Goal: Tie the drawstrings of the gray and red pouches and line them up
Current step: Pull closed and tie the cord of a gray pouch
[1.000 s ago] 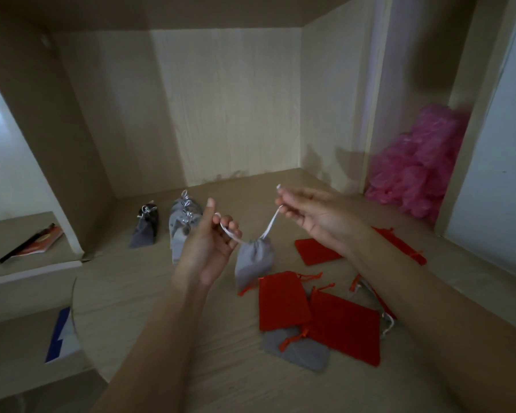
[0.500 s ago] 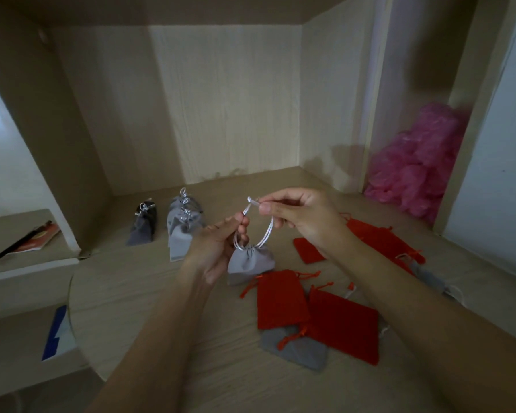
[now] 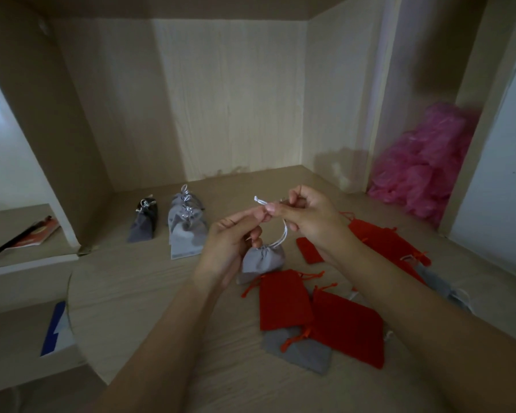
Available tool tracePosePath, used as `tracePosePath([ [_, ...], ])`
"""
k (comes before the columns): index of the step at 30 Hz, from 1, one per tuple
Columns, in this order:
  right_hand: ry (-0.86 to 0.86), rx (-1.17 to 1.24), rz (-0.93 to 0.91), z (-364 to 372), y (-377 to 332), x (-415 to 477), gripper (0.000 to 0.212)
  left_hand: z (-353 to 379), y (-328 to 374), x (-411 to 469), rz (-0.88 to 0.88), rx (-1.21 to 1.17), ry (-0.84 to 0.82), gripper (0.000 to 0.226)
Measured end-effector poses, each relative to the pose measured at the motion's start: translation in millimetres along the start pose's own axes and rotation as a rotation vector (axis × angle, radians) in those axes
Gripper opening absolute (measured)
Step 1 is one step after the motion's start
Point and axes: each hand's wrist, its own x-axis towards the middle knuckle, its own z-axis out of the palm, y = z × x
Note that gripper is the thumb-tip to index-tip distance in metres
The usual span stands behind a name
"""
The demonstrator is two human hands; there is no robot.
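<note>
1. The gray pouch (image 3: 262, 259), its mouth gathered shut, sits near the middle of the tabletop (image 3: 161, 296), just behind the red pile. It is held up by its silver drawstring (image 3: 284, 234). Whether its base touches the wood cannot be told.
2. The left hand (image 3: 231, 242) and right hand (image 3: 307, 216) meet above it. Each pinches the drawstring between thumb and fingertips, and a cord end pokes out where they touch.
3. The step in hand appears to be knotting this pouch's cord. The fingers hide the crossing, so how far the knot has closed is unclear.
4. The next move likely calls for passing one end through the loop, then pulling both ends apart evenly with the mouth kept cinched.
5. To the back left, tied gray pouches (image 3: 186, 228) stand in a row with a darker pouch (image 3: 143, 222) beside them. The finished one probably belongs there.
6. Red pouches (image 3: 283, 299) lie flat and untied nearer the person, one overlapping a flat gray pouch (image 3: 301, 353).
</note>
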Motion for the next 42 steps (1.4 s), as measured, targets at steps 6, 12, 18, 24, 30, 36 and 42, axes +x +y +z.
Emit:
tracePosePath([
  [6, -0.127, -0.152, -0.006, 2, 5, -2, 0.04, 0, 0, -1, -0.022, 0.064, 0.025, 0.015],
  [12, -0.162, -0.178, -0.007, 0, 4, 0, 0.027, -7, 2, 2, -0.06, 0.009, -0.012, 0.018],
  [18, -0.319, -0.234, 0.13, -7, 1, -1, 0.026, -18, 4, 4, -0.134, 0.017, -0.147, 0.062],
  [24, -0.364, -0.243, 0.186, -7, 1, -2, 0.025, -20, 5, 4, -0.077, 0.077, -0.124, 0.049],
  [30, -0.508, 0.052, 0.445, -10, 0, -4, 0.009, -24, 5, 4, -0.049, 0.042, -0.182, 0.033],
  [36, -0.329, 0.289, 0.553, -11, 8, 0, 0.037, -17, 7, 2, 0.13, 0.397, 0.004, 0.013],
  [42, -0.385, 0.167, 0.407, -18, 11, -3, 0.018, -12, 10, -1, 0.323, 0.586, 0.076, 0.021],
])
